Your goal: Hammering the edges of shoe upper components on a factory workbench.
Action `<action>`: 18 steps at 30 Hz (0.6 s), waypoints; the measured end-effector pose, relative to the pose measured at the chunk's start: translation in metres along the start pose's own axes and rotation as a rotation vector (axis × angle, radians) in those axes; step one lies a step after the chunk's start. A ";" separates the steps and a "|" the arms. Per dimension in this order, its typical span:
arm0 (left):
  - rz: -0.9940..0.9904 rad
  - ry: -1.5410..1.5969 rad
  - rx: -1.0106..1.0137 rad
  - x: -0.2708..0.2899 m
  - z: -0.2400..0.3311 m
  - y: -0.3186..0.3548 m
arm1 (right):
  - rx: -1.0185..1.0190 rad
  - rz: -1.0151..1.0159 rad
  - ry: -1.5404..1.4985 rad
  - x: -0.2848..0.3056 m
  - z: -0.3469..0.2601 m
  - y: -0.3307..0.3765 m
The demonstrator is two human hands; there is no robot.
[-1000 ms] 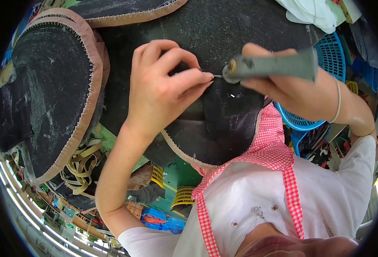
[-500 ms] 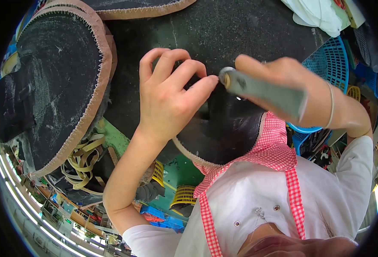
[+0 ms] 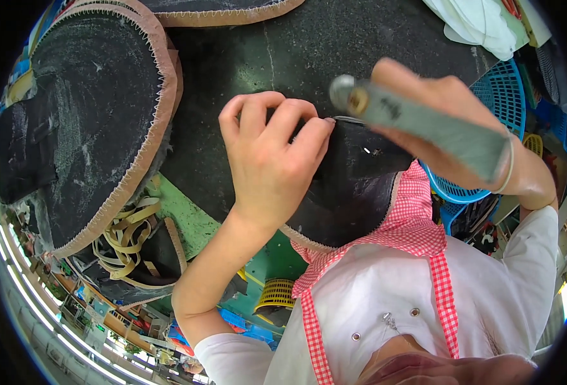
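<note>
A dark piece with a tan, zigzag-stitched border [image 3: 347, 218] lies in front of me against my checked apron. At its far edge my left hand [image 3: 277, 151] is closed, with thumb and forefinger pinching a black folded flap [image 3: 367, 144]; the other fingers curl. My right hand [image 3: 444, 109] is closed around the handle of a hammer. The grey metal hammer head [image 3: 434, 128] has a round face and a broad flared end, and the tip of its wooden handle shows in the eye. The head is held above the flap, apart from it.
Larger stitched black pieces [image 3: 97, 122] are stacked on the left of the dark worktop [image 3: 232, 58]. Tan strips [image 3: 126, 240] lie below them. A blue plastic basket [image 3: 501, 96] stands at the right, with white cloth [image 3: 476, 29] behind it. A yellow basket [image 3: 275, 295] sits lower down.
The hammer has risen away from the flap, and its head is now further from my left fingertips. My left hand has shifted slightly right and nearer, still pinching the flap.
</note>
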State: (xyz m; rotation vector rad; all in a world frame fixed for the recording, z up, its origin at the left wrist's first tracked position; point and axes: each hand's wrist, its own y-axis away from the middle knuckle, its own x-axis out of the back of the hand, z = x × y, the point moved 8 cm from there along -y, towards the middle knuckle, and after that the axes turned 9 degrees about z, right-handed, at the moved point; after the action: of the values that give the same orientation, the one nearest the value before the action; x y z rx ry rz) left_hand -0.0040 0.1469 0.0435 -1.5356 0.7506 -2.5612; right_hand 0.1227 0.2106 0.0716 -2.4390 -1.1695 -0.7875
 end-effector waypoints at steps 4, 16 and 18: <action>0.047 -0.065 -0.085 -0.003 0.008 0.002 | 0.021 -0.065 0.159 -0.004 0.009 -0.004; 0.064 -0.189 0.129 0.011 0.005 0.013 | -0.084 -0.123 0.071 -0.021 0.018 0.017; 0.056 -0.127 0.213 0.008 0.001 0.016 | -0.073 -0.084 0.008 -0.020 0.018 0.018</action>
State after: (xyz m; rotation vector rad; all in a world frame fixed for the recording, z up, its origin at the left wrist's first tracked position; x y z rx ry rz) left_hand -0.0103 0.1299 0.0431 -1.5668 0.4830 -2.3868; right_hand 0.1326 0.1967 0.0441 -2.4561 -1.2692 -0.8785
